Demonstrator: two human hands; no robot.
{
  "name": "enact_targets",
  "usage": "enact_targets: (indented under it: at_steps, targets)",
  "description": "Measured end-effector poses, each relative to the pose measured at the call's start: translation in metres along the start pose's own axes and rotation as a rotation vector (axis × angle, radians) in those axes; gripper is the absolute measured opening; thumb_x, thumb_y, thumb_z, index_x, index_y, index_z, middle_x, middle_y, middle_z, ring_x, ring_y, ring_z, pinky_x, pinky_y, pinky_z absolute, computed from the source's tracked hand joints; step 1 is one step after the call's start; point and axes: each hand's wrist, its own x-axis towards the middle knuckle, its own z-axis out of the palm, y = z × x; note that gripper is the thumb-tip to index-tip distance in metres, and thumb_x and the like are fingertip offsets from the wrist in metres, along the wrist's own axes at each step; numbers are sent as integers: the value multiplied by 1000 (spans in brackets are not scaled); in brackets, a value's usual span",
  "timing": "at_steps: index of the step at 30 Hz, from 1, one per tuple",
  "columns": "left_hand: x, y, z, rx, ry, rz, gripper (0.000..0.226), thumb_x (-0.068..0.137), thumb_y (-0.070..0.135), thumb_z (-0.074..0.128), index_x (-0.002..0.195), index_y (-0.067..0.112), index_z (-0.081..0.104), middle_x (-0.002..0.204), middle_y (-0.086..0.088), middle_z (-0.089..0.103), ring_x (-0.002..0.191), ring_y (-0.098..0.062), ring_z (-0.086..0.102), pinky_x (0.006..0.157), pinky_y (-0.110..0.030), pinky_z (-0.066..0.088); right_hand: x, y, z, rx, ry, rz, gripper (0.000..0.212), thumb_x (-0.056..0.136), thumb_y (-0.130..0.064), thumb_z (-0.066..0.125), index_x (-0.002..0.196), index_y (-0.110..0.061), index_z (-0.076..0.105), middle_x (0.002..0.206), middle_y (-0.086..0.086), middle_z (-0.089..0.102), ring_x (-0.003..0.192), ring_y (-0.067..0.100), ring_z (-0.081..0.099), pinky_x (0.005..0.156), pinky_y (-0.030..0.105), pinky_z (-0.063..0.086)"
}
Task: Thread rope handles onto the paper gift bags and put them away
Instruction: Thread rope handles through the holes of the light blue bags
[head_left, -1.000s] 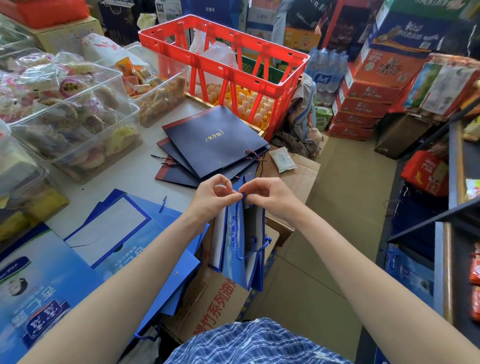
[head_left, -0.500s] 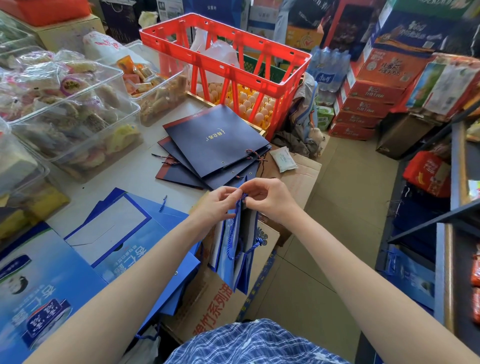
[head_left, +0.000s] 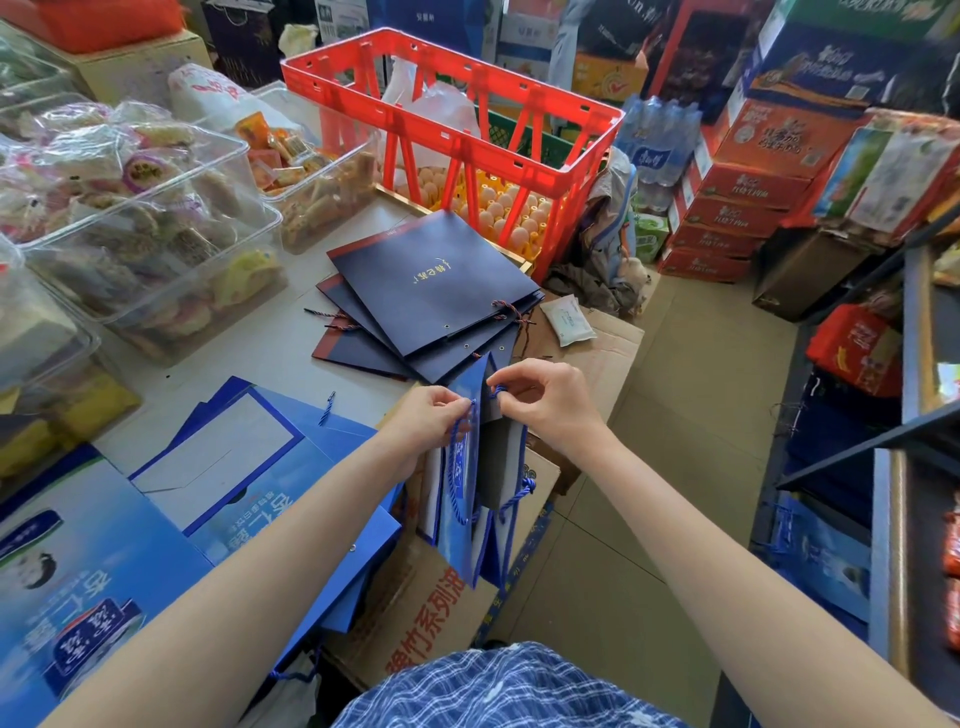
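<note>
A bright blue paper gift bag (head_left: 470, 499) hangs upright off the table's edge, held at its top between both hands. My left hand (head_left: 426, 423) pinches the blue rope handle (head_left: 457, 467) at the bag's left top edge. My right hand (head_left: 545, 402) pinches the rope's end at the right top edge, by the hole. A second rope loop dangles down the bag's right side. Flat bright blue bags (head_left: 228, 483) lie on the table at my left. A fanned stack of dark navy bags (head_left: 431, 291) lies further back.
Clear plastic tubs of snacks (head_left: 145, 208) line the table's left side. A red crate (head_left: 452, 119) stands behind over egg trays. Cardboard boxes (head_left: 431, 608) sit under the bag and beside the table. Stacked cartons and a metal shelf (head_left: 914, 415) border the tiled floor at right.
The bag's top has been lifted and spread a little wider. My hands have moved apart, the left one now pinching the rope on the left side.
</note>
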Motion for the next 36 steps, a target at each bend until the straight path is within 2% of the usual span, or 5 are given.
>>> enact_targets:
  at_steps: [3, 8, 16, 29, 36]
  targets:
    - [-3, 3, -2, -29, -23, 18, 12, 95, 14, 51, 87, 9, 59, 88, -7, 65, 78, -8, 64, 71, -16, 52, -2, 2, 2, -186, 53, -83, 21, 82, -3, 66, 102, -5, 70, 93, 8, 69, 79, 11, 62, 75, 16, 52]
    - [-8, 7, 2, -71, -80, 8, 18, 98, 13, 45, 88, 5, 58, 103, -12, 65, 95, -19, 66, 91, -28, 51, -5, 6, 9, -425, 59, -114, 19, 83, -4, 63, 101, -5, 69, 93, 10, 69, 88, 23, 59, 77, 33, 48]
    - [-15, 12, -7, -549, -144, -146, 14, 99, 4, 37, 107, -6, 43, 110, -24, 57, 85, -27, 67, 67, -28, 59, -3, 1, 12, -336, 98, -78, 11, 81, -11, 67, 91, -9, 69, 80, -4, 62, 81, 11, 43, 62, 7, 30]
    - [-21, 8, -17, -478, -205, -126, 33, 101, 10, 35, 126, -9, 42, 112, -22, 64, 99, -29, 67, 82, -34, 56, -4, 5, 20, -369, 40, -14, 18, 90, -19, 60, 105, -16, 69, 96, 5, 63, 86, 8, 43, 62, 7, 29]
    - [-21, 11, -18, -438, -172, -81, 20, 101, 11, 35, 107, -2, 48, 105, -19, 66, 92, -25, 69, 77, -29, 58, -5, 1, 19, -238, 27, 39, 15, 87, -14, 63, 103, -12, 66, 94, -2, 54, 93, 10, 47, 73, 16, 40]
